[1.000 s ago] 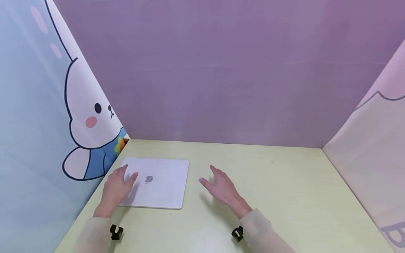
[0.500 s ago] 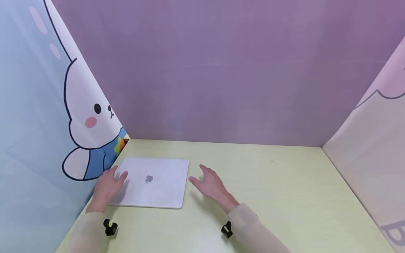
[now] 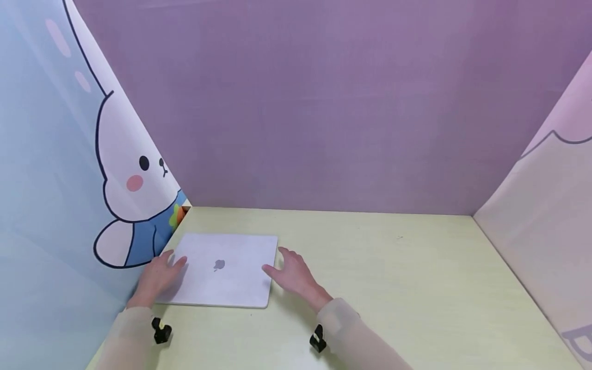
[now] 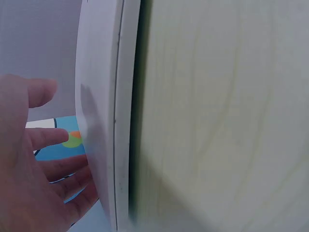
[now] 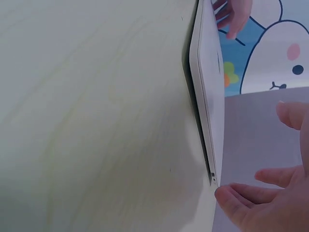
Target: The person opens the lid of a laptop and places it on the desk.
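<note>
A closed silver laptop with a dark apple logo lies flat on the left part of the table. At its left side is my left hand, fingers spread and thumb over the lid; in the left wrist view the lower fingers reach the laptop's edge, though contact is hard to tell. Beside the right edge sits my right hand, its thumb above the lid's border. The right wrist view has those fingertips close to a laptop corner, fingers relaxed and thumb apart.
The pale yellow table extends far to the right of the laptop. A purple panel stands along its back edge. Fabric walls flank it, the left one printed with a rabbit.
Both hands have shifted left. The left hand went from over the lid to its left side, then stayed; the right hand came steadily up to the right edge. The laptop has not moved.
</note>
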Available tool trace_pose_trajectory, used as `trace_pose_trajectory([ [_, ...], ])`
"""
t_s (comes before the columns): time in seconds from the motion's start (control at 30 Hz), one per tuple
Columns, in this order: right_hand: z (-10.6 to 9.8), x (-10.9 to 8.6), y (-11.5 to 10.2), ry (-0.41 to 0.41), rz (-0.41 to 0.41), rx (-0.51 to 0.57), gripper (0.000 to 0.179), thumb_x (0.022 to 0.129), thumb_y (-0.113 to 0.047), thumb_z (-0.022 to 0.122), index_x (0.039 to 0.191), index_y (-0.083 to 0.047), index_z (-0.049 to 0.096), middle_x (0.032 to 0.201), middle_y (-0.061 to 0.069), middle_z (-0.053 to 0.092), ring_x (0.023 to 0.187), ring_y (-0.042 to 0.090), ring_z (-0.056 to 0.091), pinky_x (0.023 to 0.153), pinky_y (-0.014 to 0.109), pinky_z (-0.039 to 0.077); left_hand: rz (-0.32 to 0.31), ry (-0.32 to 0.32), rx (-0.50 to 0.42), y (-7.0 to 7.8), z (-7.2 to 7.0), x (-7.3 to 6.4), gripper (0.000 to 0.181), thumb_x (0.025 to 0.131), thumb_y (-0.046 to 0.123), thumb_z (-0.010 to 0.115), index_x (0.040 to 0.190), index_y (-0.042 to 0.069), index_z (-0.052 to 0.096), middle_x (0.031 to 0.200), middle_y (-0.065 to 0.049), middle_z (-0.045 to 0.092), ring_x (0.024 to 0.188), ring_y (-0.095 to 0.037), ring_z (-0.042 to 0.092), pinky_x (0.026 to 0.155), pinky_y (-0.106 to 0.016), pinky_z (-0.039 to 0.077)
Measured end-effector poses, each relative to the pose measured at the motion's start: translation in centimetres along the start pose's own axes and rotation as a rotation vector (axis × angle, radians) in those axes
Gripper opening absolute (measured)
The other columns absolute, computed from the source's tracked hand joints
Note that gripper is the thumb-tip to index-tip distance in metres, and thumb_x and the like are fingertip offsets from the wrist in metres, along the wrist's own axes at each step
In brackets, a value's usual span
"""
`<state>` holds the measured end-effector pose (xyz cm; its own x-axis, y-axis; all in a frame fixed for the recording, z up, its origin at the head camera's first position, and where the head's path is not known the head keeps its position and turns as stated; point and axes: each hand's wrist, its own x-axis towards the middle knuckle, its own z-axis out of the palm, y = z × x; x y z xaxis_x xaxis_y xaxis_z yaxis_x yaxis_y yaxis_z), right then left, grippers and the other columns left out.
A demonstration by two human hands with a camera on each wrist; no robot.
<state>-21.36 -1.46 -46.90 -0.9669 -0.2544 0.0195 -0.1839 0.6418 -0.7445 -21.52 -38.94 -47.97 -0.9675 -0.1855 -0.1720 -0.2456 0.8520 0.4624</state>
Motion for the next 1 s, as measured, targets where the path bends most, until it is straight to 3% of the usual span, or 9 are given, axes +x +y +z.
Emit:
trace_pose_trajectory([
  [0.33,1.9,0.6,-0.6,-0.038,0.004,0.021,0.078,0.092,-0.047,0.069,0.149,0.000,0.046,0.144,0.023,0.054,0.135,0.040,0.048,0.111,0.051,0.041,0.010,-0.017,0.000,-0.3,0.6,0.2,0.079,0.105,0.046,0.044,0.151,-0.015,0.025,0.150,-0.044,0.025,0.137,-0.061,0.025,0.111,-0.072,0.026],
  [0.63,3.6,0.9,-0.6,-0.021,-0.006,0.047,0.077,0.089,-0.042,0.074,0.145,0.004,0.050,0.139,0.024,0.057,0.131,0.040,0.052,0.109,0.049,0.043,0.093,0.020,0.012,-0.9,0.9,0.4,0.066,0.102,0.029,0.052,0.146,-0.016,0.035,0.145,-0.045,0.030,0.133,-0.061,0.027,0.110,-0.072,0.025],
  [0.87,3.9,1.0,-0.7,-0.011,-0.017,-0.003,0.073,0.086,-0.038,0.078,0.137,0.010,0.055,0.131,0.025,0.056,0.121,0.037,0.052,0.104,0.048,0.046,0.075,0.005,0.010,-0.8,0.9,0.5,0.065,0.101,0.030,0.053,0.146,-0.014,0.036,0.146,-0.045,0.025,0.135,-0.062,0.020,0.110,-0.073,0.021],
  [1.0,3.9,1.1,-0.7,-0.009,-0.007,-0.043,0.070,0.083,-0.035,0.081,0.130,0.012,0.060,0.124,0.023,0.055,0.115,0.034,0.051,0.099,0.045,0.049,0.086,0.015,0.025,-0.5,0.9,0.4,0.064,0.101,0.029,0.055,0.145,-0.014,0.039,0.145,-0.046,0.028,0.134,-0.063,0.023,0.109,-0.073,0.024],
])
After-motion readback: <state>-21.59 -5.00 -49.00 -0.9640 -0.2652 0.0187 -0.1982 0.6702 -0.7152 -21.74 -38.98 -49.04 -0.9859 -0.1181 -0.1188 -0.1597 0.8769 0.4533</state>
